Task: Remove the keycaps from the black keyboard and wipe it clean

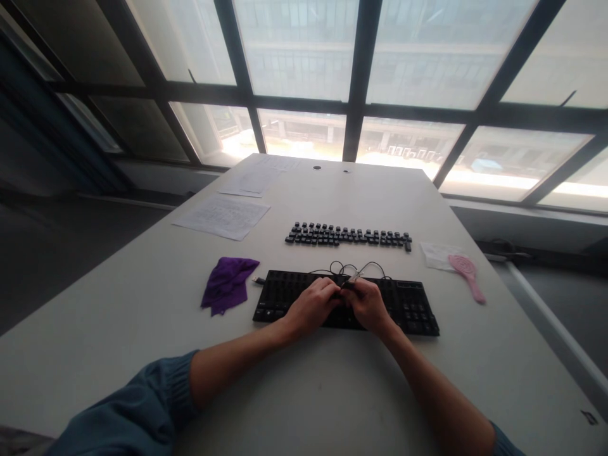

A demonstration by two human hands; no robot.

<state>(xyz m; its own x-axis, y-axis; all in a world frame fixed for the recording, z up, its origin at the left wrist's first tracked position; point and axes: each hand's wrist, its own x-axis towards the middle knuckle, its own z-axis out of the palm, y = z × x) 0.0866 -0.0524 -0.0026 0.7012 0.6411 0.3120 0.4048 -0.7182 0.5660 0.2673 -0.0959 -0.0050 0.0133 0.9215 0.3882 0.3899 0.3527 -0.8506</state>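
Note:
A black keyboard (413,307) lies across the white table (118,316) in front of me. Both hands rest over its middle, fingers curled and meeting. My left hand (311,306) and my right hand (368,305) pinch a small dark piece between them, too small to name. The keyboard's thin black cable (365,267) loops just behind my hands, with its plug (259,280) lying at the keyboard's left end. Farther back, several loose black keycaps (346,235) are set out in rows.
A crumpled purple cloth (228,284) lies left of the keyboard. A pink brush (469,273) and a white sheet (439,253) sit to the right. Printed papers (223,216) lie at the back left. Large windows rise behind the table's far edge.

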